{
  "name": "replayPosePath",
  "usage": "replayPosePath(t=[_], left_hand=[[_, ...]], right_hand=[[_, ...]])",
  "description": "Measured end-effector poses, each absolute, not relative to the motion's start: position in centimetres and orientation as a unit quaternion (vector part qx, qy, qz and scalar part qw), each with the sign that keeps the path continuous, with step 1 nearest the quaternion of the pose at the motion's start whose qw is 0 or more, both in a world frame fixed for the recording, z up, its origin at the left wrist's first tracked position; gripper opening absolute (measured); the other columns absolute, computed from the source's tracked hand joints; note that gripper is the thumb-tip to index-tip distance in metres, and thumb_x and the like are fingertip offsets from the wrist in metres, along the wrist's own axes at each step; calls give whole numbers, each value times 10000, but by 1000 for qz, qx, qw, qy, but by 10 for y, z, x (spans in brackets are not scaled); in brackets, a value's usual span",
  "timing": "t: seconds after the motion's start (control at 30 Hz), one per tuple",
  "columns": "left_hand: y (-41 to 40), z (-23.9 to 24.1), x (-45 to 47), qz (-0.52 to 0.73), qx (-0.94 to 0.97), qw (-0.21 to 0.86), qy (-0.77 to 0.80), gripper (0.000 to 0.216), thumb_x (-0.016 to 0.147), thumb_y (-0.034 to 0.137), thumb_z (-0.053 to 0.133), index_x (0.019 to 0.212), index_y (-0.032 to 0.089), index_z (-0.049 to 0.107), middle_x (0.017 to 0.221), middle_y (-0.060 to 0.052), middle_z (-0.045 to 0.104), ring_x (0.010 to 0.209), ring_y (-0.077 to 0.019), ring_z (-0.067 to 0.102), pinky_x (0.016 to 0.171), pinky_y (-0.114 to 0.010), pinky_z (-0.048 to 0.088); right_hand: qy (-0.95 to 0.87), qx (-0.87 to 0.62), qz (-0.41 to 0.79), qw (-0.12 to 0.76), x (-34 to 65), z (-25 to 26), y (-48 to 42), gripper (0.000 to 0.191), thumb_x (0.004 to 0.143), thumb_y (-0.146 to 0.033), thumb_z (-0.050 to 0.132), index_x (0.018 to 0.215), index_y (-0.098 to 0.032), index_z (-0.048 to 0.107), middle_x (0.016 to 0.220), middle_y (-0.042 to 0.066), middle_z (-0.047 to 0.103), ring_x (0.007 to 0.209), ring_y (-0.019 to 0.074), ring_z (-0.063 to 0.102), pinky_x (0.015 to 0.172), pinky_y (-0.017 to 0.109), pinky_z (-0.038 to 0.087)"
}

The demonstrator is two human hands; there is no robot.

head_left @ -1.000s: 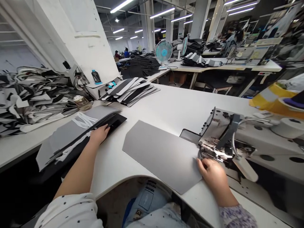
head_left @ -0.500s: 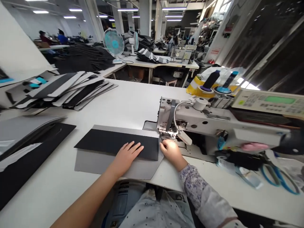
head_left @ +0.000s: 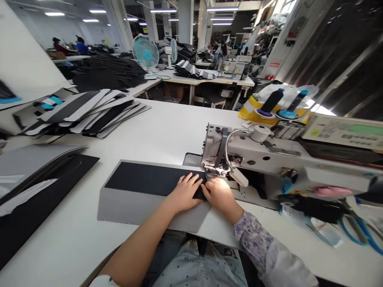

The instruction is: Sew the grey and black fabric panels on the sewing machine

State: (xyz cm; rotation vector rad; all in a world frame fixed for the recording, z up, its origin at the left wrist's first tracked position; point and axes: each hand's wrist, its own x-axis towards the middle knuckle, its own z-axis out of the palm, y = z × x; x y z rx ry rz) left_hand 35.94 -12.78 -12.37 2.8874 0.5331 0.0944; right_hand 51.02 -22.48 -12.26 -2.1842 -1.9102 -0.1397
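A black fabric panel lies on top of a larger grey panel, whose front part sticks out towards me. My left hand rests flat on the right part of the black panel, fingers stretched out. Close beside it, my right hand is closed at the panels' right end, its thumb and fingers pinching the black panel's edge. That end sits just in front of the presser foot of the sewing machine, under a bright lamp. The fingertips of my right hand are partly hidden.
Stacked grey, white and black pieces lie at the back left, with a long black panel nearer. Blue-handled scissors are at the right. Thread cones stand behind the machine. Fans and people are farther back.
My left hand has slid right along the panel, close to my right hand. The black panel has shifted and now lines up with the grey one's back edge. The view has turned slightly left.
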Motion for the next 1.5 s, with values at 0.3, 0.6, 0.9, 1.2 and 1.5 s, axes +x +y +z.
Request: replayPosePath(t=[0.3,0.6,0.9,1.2,1.5], left_hand=[[-21,-108,247,162,868,110,456,305,896,365,471,1107,226,642,1157,-73,628,1077,-230,567,997,-380,422],[35,-101,160,37,710,7,703,393,892,410,421,1114,141,603,1077,-156,623,1002,-288,593,898,-390,446],[15,-122,172,81,753,-67,650,470,923,391,354,1279,152,544,1245,-177,568,1152,-324,511,961,-454,408],[-95,-153,340,94,963,-24,250,481,935,350,398,1404,249,436,1489,-64,399,1373,-274,348,1127,-469,294],[-110,-148,366,113,974,11,198,483,955,377,367,1401,209,438,1473,-81,417,1370,-278,343,1115,-465,317]], right_hand=[[-785,-580,-25,217,407,-143,-256,278,904,-242,547,1174,-231,608,1214,65,618,1025,241,524,902,383,404],[-772,-582,-28,255,403,-145,-252,283,912,-208,499,1167,-238,620,1211,68,631,1020,248,537,877,408,445],[-771,-588,22,243,405,-142,-250,281,906,-215,524,1180,-238,585,1190,73,600,1021,247,497,897,408,408],[-793,-569,62,210,429,-125,-245,194,920,-332,534,1031,-209,635,861,45,606,855,199,519,782,329,420],[-601,-748,-82,271,537,-154,-224,270,925,-174,453,1041,-168,697,929,105,668,787,206,579,734,333,464]])
